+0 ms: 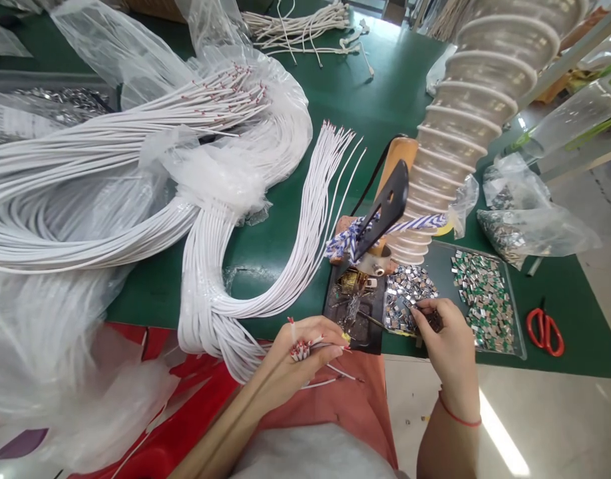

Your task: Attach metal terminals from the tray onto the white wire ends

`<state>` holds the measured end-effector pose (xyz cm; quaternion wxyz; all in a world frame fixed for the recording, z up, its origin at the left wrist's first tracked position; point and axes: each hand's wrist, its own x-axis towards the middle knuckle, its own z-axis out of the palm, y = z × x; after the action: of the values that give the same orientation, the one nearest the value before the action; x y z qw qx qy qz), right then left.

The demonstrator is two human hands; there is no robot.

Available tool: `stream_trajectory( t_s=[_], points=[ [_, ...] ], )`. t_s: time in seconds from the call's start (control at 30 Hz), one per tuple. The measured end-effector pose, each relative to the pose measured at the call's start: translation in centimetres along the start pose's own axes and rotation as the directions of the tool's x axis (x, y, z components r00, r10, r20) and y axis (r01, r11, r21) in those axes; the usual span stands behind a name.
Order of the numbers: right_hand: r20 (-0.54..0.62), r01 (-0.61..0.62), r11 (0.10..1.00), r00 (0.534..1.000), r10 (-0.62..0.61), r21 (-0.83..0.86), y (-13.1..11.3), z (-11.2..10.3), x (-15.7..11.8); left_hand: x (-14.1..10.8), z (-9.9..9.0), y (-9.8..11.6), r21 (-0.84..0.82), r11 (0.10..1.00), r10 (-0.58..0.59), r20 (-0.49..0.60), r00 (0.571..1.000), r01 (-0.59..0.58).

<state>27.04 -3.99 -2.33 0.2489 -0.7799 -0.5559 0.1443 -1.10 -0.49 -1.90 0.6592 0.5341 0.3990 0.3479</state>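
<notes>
My left hand [305, 356] is closed around several white cables, whose red tips show between the fingers near the table's front edge. The rest of the long white cable bundle [245, 306] curves over the table to the left. My right hand [448, 332] is over the front of a heap of small metal connectors [410, 293], thumb and fingers pinched together; what they hold is too small to make out. Between the hands lies a dark tray [368, 342] with a soldering setup. A second heap of green and silver connectors [482, 299] lies right of my right hand.
A clear ribbed hose [465, 126] hangs over the work spot, beside a black bracket [388, 206] tied with striped cloth. Red-handled scissors [545, 331] and plastic bags of parts [515, 226] lie at the right. Plastic-wrapped cable coils [80, 179] cover the left.
</notes>
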Motion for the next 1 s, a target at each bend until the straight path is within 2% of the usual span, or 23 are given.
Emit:
stream_trajectory(
  t_s=[0.23,0.33,0.43,0.5,0.6,0.7,0.77,0.9,1.0],
  points=[
    [-0.034,0.052,0.999,0.998,-0.051,0.012,-0.1,0.0,0.1,-0.2,0.1,-0.1,-0.005,1.000,0.002,0.012,1.000,-0.002],
    [-0.148,0.033,0.995,0.989,-0.019,0.091,-0.2,0.1,-0.4,-0.2,0.0,-0.1,0.019,1.000,-0.017,0.026,1.000,0.016],
    [-0.249,0.062,0.959,0.968,0.010,0.278,-0.9,-0.1,-1.6,-0.3,-0.1,-0.1,0.048,0.998,-0.046,0.064,0.997,0.043],
    [-0.202,0.106,0.887,0.979,-0.014,0.449,-1.9,-0.2,-2.5,-0.4,-0.1,0.0,0.065,0.996,-0.065,0.079,0.995,0.060],
    [-0.071,0.156,0.760,0.987,-0.143,0.631,-3.7,0.0,-3.6,-0.3,-0.2,0.1,0.064,0.996,-0.075,0.092,0.993,0.069],
    [0.016,0.203,0.715,0.958,-0.287,0.668,-5.5,0.6,-4.2,-0.2,-0.2,0.1,0.065,0.996,-0.060,0.103,0.993,0.054],
    [0.034,0.227,0.699,0.940,-0.339,0.678,-6.3,1.2,-4.3,-0.2,-0.2,0.0,0.062,0.997,-0.046,0.096,0.994,0.040],
    [0.055,0.231,0.669,0.925,-0.377,0.706,-6.7,2.2,-4.1,-0.4,-0.3,-0.3,0.018,1.000,-0.021,0.082,0.996,0.019],
    [0.036,0.226,0.647,0.930,-0.365,0.728,-6.4,2.7,-4.1,-0.5,-0.3,-0.5,0.012,1.000,-0.025,0.078,0.997,0.024]
  ],
)
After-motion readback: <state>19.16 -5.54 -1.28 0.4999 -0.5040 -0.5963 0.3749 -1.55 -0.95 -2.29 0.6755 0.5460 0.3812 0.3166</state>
